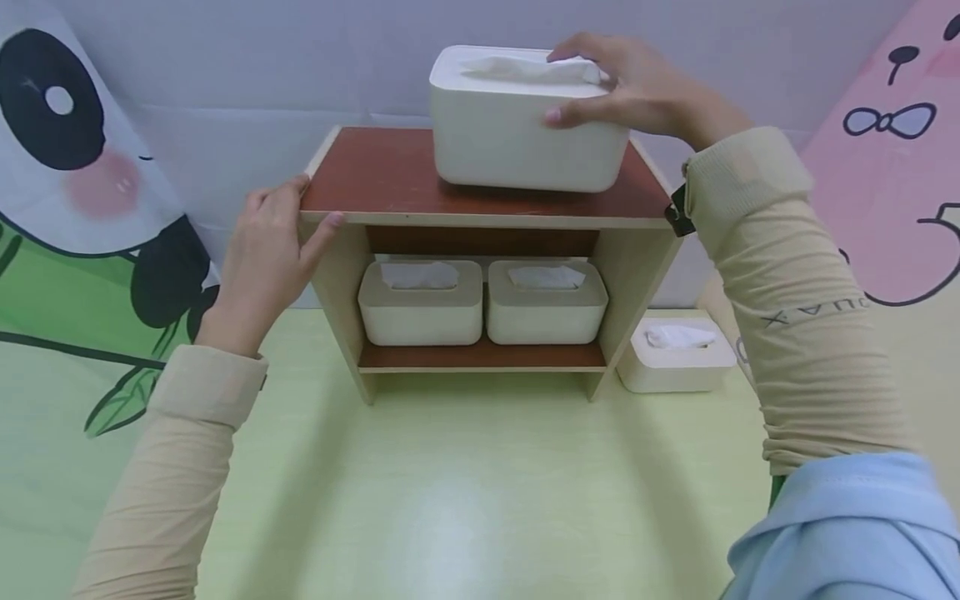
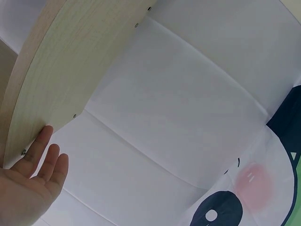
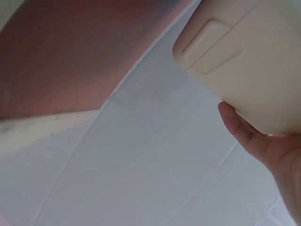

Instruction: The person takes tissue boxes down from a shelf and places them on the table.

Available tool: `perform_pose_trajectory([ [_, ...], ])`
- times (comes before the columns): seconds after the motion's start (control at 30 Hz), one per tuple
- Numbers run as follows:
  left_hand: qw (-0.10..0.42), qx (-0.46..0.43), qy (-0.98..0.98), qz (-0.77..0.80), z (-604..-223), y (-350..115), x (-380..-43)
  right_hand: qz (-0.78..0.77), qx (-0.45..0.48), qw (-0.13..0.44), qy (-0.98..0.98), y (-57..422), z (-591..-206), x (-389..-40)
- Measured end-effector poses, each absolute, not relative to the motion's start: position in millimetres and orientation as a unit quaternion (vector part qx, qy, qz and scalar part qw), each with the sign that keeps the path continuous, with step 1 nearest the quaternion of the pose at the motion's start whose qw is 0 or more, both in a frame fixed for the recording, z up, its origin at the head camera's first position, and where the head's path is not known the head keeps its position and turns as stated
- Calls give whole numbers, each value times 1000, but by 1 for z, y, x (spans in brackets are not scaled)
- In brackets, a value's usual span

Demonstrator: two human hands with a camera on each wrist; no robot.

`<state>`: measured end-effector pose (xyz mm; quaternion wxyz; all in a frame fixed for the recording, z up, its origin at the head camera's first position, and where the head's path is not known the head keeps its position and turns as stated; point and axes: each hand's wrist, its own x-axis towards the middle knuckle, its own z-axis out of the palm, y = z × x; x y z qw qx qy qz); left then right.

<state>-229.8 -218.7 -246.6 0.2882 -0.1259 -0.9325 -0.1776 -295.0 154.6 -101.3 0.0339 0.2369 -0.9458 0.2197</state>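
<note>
My right hand (image 1: 637, 92) grips a white tissue box (image 1: 525, 142) from its right end, thumb on the near side and fingers by the tissue slot. In the head view the box is over the brown top board of a small wooden shelf (image 1: 360, 179), a shadow under it. The right wrist view shows the box's end (image 3: 244, 61) with the hand (image 3: 268, 146) against it. My left hand (image 1: 262, 250) rests at the shelf's front left corner, thumb on the top's front edge. In the left wrist view, nearly straight fingers (image 2: 56, 172) touch the side panel (image 2: 66, 66).
Two tissue boxes, a left one (image 1: 420, 321) and a right one (image 1: 547, 321), stand side by side on the lower board (image 1: 480, 357). Another tissue box (image 1: 678, 367) is on the pale green table (image 1: 480, 483), right of the shelf. A printed cloth (image 1: 247, 67) hangs behind.
</note>
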Motion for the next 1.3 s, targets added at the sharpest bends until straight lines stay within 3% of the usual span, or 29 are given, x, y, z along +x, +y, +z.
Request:
perform_pose_trajectory([
  [1.3, 302, -124, -930, -168, -247, -222, -227, 297, 86, 34, -950, 288, -122, -276],
])
